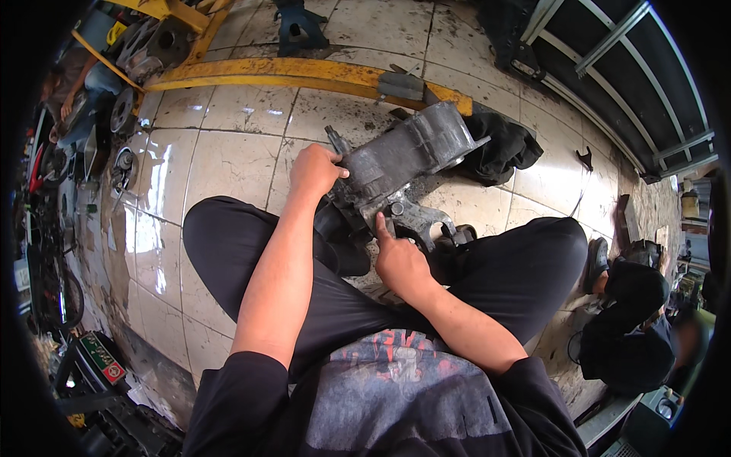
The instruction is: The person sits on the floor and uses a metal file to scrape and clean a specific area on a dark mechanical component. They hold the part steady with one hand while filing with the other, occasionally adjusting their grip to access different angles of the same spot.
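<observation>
1. Left hand point(314, 170): fingers closed, gripping the grey engine casing point(400, 164) at its left end.
2. Right hand point(397, 259): index finger pointing up, touching the casing's underside, other fingers curled.
3. Black rag point(506, 148) just beyond the casing; yellow beam point(304, 72) farther off on the tiled floor point(228, 164).
</observation>
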`<state>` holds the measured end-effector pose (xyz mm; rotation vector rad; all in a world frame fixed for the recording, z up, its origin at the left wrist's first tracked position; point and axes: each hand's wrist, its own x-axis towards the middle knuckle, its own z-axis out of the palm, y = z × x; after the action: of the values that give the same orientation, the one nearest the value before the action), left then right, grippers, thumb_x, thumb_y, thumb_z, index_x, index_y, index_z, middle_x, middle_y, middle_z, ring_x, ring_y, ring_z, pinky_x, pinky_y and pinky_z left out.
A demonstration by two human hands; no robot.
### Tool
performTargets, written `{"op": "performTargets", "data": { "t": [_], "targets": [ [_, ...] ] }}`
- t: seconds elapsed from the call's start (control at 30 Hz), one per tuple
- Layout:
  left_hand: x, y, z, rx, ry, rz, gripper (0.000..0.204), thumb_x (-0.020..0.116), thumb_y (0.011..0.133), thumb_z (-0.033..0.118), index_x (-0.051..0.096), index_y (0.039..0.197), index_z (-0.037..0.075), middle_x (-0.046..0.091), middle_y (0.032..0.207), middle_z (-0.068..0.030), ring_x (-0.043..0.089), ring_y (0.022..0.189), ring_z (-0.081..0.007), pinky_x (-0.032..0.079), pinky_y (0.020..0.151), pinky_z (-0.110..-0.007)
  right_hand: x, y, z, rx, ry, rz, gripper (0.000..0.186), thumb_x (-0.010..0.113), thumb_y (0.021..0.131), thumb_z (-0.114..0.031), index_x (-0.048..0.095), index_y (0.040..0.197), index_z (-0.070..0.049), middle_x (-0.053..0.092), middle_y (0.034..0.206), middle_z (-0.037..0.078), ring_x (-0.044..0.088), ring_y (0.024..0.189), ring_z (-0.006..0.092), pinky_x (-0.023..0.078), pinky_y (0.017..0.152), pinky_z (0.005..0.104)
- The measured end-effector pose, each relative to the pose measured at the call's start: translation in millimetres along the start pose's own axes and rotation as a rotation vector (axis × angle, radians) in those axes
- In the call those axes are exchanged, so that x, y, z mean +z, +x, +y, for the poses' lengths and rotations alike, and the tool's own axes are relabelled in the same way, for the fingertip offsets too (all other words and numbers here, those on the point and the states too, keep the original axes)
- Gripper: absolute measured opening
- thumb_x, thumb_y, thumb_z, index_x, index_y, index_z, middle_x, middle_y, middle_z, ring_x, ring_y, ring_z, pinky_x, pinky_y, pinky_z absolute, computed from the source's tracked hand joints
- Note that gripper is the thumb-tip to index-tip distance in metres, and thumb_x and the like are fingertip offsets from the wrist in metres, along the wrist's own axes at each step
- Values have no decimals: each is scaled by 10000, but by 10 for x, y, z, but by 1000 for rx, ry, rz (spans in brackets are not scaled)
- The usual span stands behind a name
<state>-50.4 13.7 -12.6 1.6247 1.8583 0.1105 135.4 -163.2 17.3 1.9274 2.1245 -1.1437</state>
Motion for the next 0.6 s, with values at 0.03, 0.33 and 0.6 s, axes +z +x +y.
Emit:
{"op": "performTargets", "data": {
  "t": [0.03,0.33,0.6],
  "targets": [
    [3,-2,-8,3,-3,4,430,933,747,250,824,1145,131,781,1097,-177,751,1033,-343,582,887,-447,-32,59,-22,32,30,-4,824,567,896,-98,245,1637,61,710,865,319,727,785,481,600,772,560],
    [22,17,-54,-12,-26,-13,444,931,751,246,819,1168,142,779,1114,-178,750,1040,-346,581,891,-445,-122,-139,-135,31,69,-135,792,564,893,-67,290,1626,56,718,908,338,741,883,484,584,834,575],
    [35,28,-78,-6,-7,-4,437,928,757,250,819,1169,150,779,1121,-172,749,1047,-340,580,894,-453,-62,-180,-83,-3,220,-52,592,489,1037,-145,371,1580,62,699,921,375,701,887,545,559,845,594]
  ]
}}
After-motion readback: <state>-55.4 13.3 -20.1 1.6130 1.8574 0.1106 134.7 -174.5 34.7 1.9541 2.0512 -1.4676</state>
